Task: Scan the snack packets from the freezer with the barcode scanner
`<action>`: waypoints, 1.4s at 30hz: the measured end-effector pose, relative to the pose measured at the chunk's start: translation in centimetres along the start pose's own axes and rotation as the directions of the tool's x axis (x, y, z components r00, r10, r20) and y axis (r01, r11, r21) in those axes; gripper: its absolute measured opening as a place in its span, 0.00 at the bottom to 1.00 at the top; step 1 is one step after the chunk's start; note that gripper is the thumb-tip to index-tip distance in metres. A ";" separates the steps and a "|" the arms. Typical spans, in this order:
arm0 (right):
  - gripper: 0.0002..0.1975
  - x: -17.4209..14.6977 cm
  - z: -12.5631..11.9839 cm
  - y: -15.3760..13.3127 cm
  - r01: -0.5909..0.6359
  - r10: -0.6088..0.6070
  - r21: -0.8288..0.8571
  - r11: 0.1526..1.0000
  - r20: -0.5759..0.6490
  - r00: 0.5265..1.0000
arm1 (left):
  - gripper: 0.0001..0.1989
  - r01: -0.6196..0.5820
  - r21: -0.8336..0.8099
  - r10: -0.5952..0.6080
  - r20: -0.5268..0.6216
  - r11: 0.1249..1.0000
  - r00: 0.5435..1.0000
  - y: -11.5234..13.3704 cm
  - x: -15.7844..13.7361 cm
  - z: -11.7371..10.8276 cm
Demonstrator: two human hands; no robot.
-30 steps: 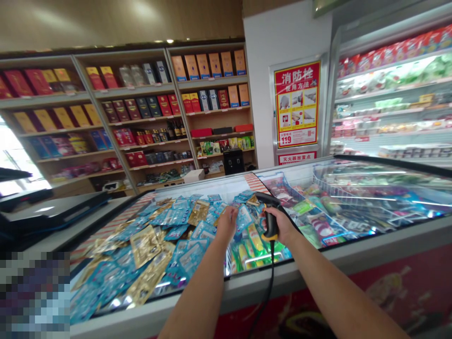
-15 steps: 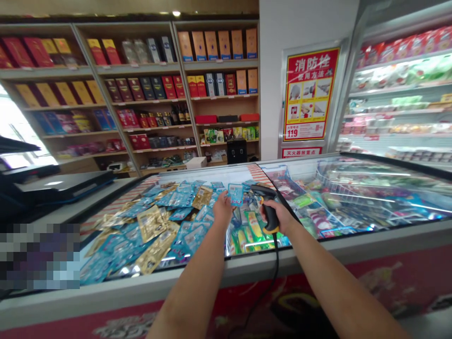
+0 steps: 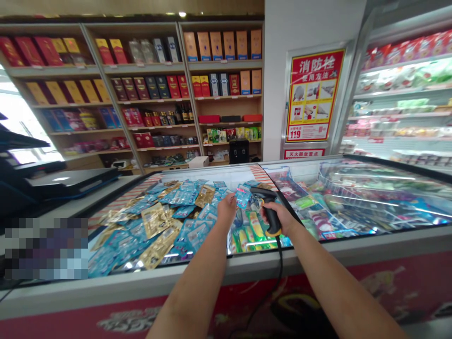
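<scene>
My left hand (image 3: 227, 207) pinches a small blue packet (image 3: 243, 196) by its left edge, above the freezer's glass top. A reddish streak of light lies across the packet's upper part. Fingers wrapped round its handle, my right hand (image 3: 282, 218) holds a black and yellow barcode scanner (image 3: 271, 212), its head pointing left at the packet. A dark cable (image 3: 280, 263) hangs from the scanner's base down the freezer front. Left of my hands spreads a heap of blue packets (image 3: 181, 194) and gold packets (image 3: 155, 220) on the glass.
Frozen goods in green and yellow wrappers (image 3: 252, 228) show through the glass. A checkout counter with a dark flat device (image 3: 76, 181) stands at the left. Behind are shelves of boxed bottles (image 3: 215, 45), a red fire-hydrant poster (image 3: 315, 96) and a lit chiller (image 3: 406, 101).
The blue packet has tilted in my left hand, and a reddish light streak now shows on it. My right hand keeps the scanner in nearly the same place. The view has shifted slightly left.
</scene>
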State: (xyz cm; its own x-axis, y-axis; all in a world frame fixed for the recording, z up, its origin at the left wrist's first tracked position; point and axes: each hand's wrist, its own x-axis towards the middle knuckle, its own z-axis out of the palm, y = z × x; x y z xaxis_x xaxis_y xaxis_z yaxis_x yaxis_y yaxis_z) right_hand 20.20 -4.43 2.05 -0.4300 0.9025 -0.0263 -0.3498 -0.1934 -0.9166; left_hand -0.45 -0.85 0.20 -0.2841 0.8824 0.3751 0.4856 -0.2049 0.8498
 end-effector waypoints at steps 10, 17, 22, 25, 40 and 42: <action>0.08 -0.1 0.1 -0.1 0.033 -0.032 0.016 0.999 -0.015 0.999 | 0.15 -0.016 0.033 0.016 0.003 0.999 1.000 -0.3 0.0 0.1; 0.08 -0.3 0.4 -0.4 0.014 -0.014 0.025 1.000 -0.022 1.000 | 0.16 0.053 0.017 -0.052 -0.022 0.998 0.998 0.3 -0.3 0.0; 0.07 -0.6 0.6 -0.6 -0.006 0.008 0.070 0.998 -0.028 1.000 | 0.15 0.039 0.058 -0.036 -0.053 0.998 0.998 0.8 -0.5 -0.2; 0.07 -0.8 0.7 -0.7 0.002 0.001 0.075 0.997 -0.033 0.999 | 0.15 0.046 0.050 -0.043 -0.070 0.998 0.997 0.9 -0.7 -0.1; 0.06 -0.8 0.7 -0.8 -0.028 0.029 0.056 0.998 -0.026 0.999 | 0.15 0.046 0.049 -0.041 -0.105 0.998 0.994 -0.4 -0.1 0.3; 0.06 -0.8 0.7 -0.8 -0.040 0.042 0.068 0.997 -0.028 0.999 | 0.15 0.046 0.035 -0.042 -0.110 0.998 0.993 -0.5 0.0 0.4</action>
State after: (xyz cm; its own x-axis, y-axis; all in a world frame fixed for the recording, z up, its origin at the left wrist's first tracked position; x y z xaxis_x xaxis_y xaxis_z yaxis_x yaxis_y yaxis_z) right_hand 20.24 -5.31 3.06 -0.4206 0.9040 -0.0762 -0.3884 -0.2554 -0.8854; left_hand -0.37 -0.60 -0.37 -0.3932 0.8384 0.3774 0.5007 -0.1491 0.8527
